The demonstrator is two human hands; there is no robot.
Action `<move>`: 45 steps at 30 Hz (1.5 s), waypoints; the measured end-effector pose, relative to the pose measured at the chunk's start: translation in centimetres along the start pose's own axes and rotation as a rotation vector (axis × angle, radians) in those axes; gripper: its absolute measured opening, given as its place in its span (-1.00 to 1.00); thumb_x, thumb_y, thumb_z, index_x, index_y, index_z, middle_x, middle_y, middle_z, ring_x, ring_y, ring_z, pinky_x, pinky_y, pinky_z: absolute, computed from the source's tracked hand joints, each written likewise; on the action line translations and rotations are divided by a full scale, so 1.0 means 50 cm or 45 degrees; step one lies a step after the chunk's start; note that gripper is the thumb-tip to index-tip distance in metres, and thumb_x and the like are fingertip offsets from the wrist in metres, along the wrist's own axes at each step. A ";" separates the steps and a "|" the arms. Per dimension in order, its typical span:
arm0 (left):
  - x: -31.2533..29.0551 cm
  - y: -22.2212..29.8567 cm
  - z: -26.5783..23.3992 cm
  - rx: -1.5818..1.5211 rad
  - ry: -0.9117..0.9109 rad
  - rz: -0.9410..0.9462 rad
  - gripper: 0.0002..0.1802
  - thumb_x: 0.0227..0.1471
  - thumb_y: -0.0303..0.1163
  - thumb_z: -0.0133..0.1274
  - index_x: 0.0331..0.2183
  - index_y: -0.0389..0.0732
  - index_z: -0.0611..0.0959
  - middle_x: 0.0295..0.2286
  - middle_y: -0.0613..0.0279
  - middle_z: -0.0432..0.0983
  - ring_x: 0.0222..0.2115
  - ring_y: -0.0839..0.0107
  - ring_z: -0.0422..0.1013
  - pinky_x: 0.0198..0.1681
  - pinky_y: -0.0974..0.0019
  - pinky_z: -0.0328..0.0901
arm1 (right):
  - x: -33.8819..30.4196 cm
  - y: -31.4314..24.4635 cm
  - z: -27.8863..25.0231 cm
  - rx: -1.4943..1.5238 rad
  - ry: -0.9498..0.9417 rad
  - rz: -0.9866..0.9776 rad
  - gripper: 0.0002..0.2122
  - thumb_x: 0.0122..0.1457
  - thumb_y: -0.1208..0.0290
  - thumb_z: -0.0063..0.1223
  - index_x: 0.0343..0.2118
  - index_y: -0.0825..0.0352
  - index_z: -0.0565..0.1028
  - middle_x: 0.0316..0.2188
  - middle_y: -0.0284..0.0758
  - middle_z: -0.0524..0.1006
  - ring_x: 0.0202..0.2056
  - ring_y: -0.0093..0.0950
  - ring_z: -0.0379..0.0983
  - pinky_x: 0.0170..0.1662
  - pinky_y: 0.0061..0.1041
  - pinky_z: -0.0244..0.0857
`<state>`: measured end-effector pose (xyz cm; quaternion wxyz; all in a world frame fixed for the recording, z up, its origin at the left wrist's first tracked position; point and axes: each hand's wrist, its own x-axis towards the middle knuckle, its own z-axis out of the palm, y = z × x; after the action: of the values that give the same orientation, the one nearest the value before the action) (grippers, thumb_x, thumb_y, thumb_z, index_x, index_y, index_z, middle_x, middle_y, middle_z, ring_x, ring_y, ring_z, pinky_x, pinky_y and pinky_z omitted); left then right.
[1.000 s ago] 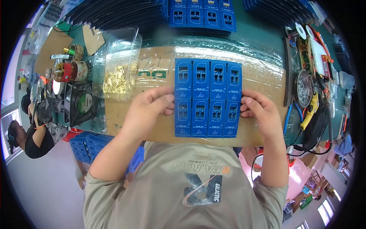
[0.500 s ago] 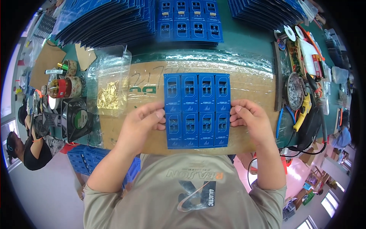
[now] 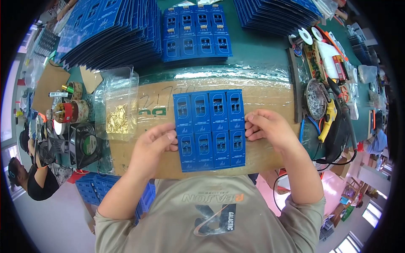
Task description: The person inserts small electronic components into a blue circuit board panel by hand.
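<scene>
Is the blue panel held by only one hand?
No: the left hand grips the left edge of the panel and the right hand its right edge.

green bench (image 3: 261, 55), cardboard sheet (image 3: 270, 95), blue panels (image 3: 196, 33)

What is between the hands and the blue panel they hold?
Nothing visible. The left hand grips the left edge of the blue panel directly, and the right hand grips its right edge. The panel sits over bare cardboard; the bag of gold pins lies apart to the left.
</scene>
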<state>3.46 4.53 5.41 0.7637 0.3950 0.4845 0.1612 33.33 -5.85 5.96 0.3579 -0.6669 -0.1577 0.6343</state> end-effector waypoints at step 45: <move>0.011 -0.004 -0.005 -0.128 -0.192 0.054 -0.46 0.10 -0.35 0.04 0.08 -0.37 0.38 -0.16 0.22 0.46 -0.17 0.41 0.42 -0.19 0.27 0.36 | -0.027 0.006 0.006 0.033 -0.135 -0.014 -0.42 0.22 0.38 -0.01 0.30 0.12 0.10 -0.32 -0.44 0.33 -0.24 -0.57 0.36 -0.20 -0.44 0.48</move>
<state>3.51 4.86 4.86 0.8132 0.3773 0.4086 0.1712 32.75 -6.88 6.75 0.3610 -0.6267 -0.1719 0.6689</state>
